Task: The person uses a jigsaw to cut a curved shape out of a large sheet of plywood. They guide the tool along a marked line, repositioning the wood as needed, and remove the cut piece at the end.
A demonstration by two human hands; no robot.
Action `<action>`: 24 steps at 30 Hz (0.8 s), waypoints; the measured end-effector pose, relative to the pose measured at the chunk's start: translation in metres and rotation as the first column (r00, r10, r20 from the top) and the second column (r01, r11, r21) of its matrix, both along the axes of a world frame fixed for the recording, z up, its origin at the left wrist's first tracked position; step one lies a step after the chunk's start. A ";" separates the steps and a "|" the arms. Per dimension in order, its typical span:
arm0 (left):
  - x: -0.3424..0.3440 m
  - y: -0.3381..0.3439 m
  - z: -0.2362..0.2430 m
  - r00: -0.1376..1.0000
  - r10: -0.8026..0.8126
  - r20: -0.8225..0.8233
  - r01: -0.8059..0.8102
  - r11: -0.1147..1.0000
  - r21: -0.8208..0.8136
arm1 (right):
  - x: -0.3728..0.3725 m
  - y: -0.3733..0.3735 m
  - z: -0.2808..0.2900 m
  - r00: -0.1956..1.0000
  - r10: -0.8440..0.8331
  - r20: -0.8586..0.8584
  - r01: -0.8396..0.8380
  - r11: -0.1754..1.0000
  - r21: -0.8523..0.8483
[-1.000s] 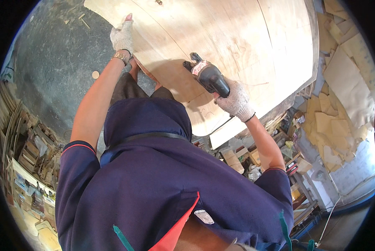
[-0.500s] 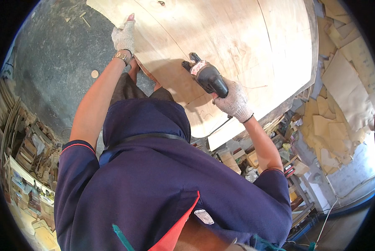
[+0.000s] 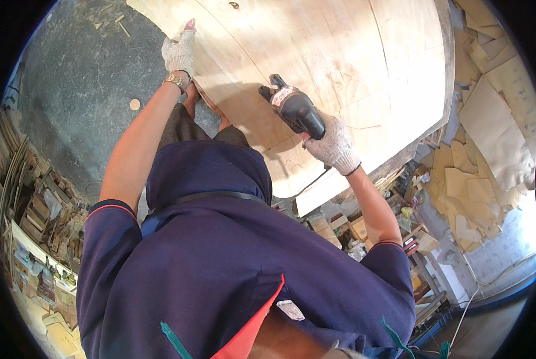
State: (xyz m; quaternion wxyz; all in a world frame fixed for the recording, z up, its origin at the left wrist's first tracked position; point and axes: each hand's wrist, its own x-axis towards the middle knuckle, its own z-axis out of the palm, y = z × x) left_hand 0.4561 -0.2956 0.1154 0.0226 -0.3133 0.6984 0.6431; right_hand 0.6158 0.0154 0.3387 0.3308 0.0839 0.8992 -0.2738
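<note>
A large light plywood sheet (image 3: pixel 364 60) with drawn lines and a curved edge spans the upper middle. My left hand (image 3: pixel 179 52), in a knitted fingerless glove with a watch at the wrist, grips the sheet's left edge. My right hand (image 3: pixel 332 143), also gloved, is closed round the handle of a black power tool (image 3: pixel 296 112), apparently a jigsaw, resting on the sheet, its front pointing up-left. A black cord runs down from near my right hand.
Grey concrete floor (image 3: pixel 82 90) lies at left, with a small wooden disc (image 3: pixel 134 105) and offcuts. Stacked scrap boards (image 3: pixel 37 209) line the lower left. Boxes and wood pieces (image 3: pixel 358 230) lie below the sheet. Thin cut panels (image 3: pixel 489 119) and a white cord (image 3: pixel 465 323) are at right.
Both hands keep their holds and have hardly moved. The sheet and my left hand appear slightly farther right, and my right hand with the tool slightly left.
</note>
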 end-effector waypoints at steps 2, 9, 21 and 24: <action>0.001 0.007 0.016 1.000 0.013 -0.013 -0.013 1.000 0.022 | -0.001 0.000 0.001 1.000 -0.002 -0.006 0.002 1.000 0.002; 0.005 0.008 0.031 0.999 0.012 0.045 -0.011 1.000 -0.023 | 0.002 0.001 0.007 1.000 -0.005 -0.021 0.004 1.000 -0.023; 0.010 0.014 0.042 0.998 0.018 0.054 -0.017 1.000 -0.021 | 0.002 -0.001 0.015 0.999 -0.006 -0.043 0.004 0.999 -0.041; 0.007 0.008 0.024 0.999 0.012 0.033 -0.012 1.000 -0.015 | 0.000 -0.004 0.018 0.999 -0.004 -0.038 0.003 1.000 -0.023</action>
